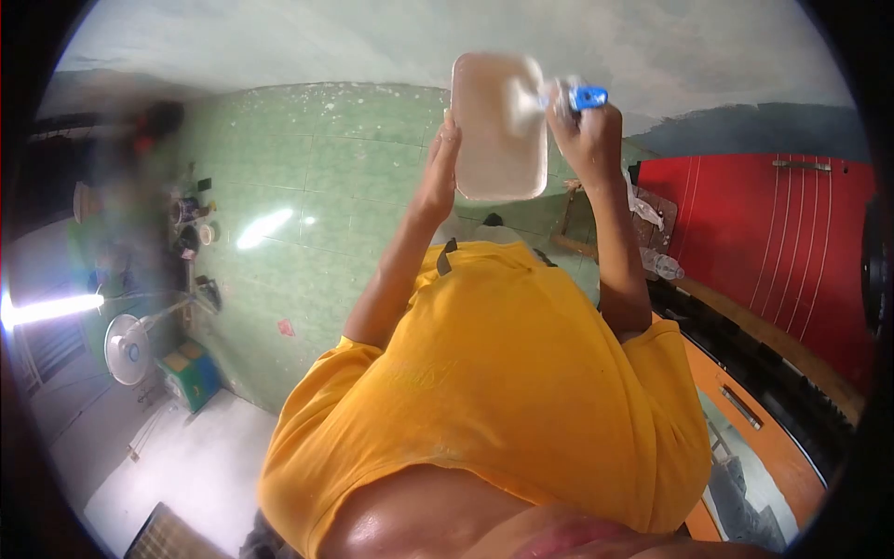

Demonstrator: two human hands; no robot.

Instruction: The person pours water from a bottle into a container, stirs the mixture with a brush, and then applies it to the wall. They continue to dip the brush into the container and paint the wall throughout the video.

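Observation:
A shallow pale tray [494, 149] with rounded corners is held up in front of my chest. My left hand [444, 163] grips its left side, fingers behind and thumb at the rim. In my right hand [587, 135] is a paintbrush with a blue handle [589, 98], my fingers wrapped around it. Its pale bristles [527, 104], smeared by motion, overlap the upper right of the tray. Whitish wet material coats the inside of the tray.
A whitish patchy wall [372, 47] rises ahead, above a green tiled floor [345, 186] spotted with white. At right stand a red cabinet [754, 242] and a clear plastic bottle [663, 265]. A white fan [130, 349] and a green box [189, 374] are at left.

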